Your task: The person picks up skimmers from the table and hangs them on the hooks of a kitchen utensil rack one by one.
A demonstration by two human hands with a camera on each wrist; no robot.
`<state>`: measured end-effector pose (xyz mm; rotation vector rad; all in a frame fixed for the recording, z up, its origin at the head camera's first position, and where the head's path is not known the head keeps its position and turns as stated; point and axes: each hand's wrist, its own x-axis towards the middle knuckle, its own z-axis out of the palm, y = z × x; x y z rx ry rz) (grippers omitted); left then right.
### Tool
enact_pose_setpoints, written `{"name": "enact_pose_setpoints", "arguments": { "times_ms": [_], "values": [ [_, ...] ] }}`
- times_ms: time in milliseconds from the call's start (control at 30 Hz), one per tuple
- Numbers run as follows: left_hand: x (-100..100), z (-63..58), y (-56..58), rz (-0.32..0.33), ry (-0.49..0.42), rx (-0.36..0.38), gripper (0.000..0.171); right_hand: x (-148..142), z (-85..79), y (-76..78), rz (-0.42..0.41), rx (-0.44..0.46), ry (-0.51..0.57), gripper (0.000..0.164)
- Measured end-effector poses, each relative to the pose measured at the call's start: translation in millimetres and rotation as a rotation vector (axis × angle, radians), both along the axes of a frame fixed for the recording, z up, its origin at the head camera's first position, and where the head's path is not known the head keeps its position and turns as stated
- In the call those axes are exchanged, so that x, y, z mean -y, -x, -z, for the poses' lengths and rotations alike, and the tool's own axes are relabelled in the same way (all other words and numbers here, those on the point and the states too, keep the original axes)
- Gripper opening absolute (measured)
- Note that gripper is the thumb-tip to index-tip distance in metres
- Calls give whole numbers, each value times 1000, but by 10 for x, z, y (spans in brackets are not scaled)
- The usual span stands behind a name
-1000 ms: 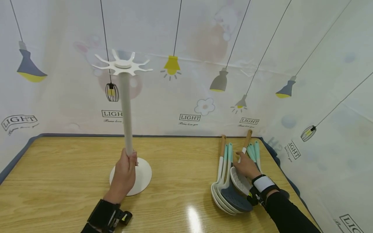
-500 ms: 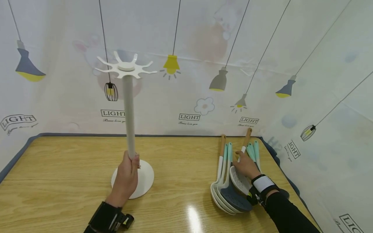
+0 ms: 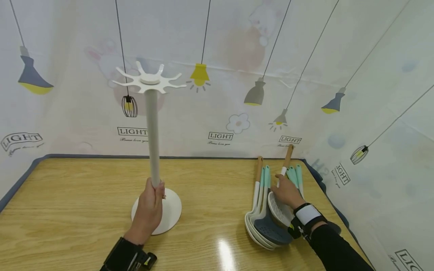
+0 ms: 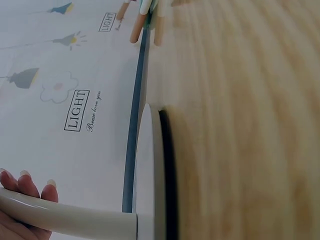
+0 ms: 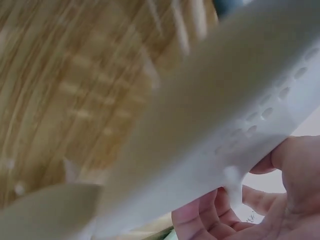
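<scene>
My left hand (image 3: pixel 148 210) grips the white pole of a utensil stand (image 3: pixel 153 139), low down near its round base (image 3: pixel 173 209). A ring of curved hooks tops the pole, with nothing hanging on them. In the left wrist view the fingers curl round the pole (image 4: pixel 75 218). My right hand (image 3: pixel 287 192) pinches the handle of a white skimmer (image 3: pixel 278 210) with small holes and a wooden handle end. The right wrist view shows the skimmer's bowl (image 5: pixel 270 105) up close. A dark grey slotted spoon (image 3: pixel 271 229) lies beside it on stacked white ladles (image 3: pixel 251 227).
Teal-handled utensils (image 3: pixel 295 177) lie right of my right hand, their heads mostly hidden by the arm. The wooden table (image 3: pixel 210 195) meets a printed cloth backdrop (image 3: pixel 190 124) at the back and on the right.
The stand and my left hand have shifted slightly right and nearer. The skimmer's wooden handle end has risen a little in my right hand; the grey slotted spoon has shifted slightly left.
</scene>
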<state>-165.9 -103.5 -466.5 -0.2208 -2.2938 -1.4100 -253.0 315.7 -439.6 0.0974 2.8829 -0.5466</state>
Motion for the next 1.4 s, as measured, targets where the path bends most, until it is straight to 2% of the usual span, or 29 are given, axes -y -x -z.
{"name": "enact_pose_setpoints", "arguments": {
  "times_ms": [300, 667, 1067, 1400],
  "values": [
    [-38, -2, -78, 18, -31, 3, 15, 37, -176, -48, -41, -43, 41, 59],
    [-76, 1, -168, 27, -24, 57, 16, 215, -356, -128, -81, -170, 78, 59],
    [-129, 40, -238, 66, -40, -13, 9, 494, -555, -301, -97, -209, 183, 59],
    [-163, 46, -260, 78, -44, -25, 8, 673, -738, -564, -130, -241, 262, 58]
  ]
}}
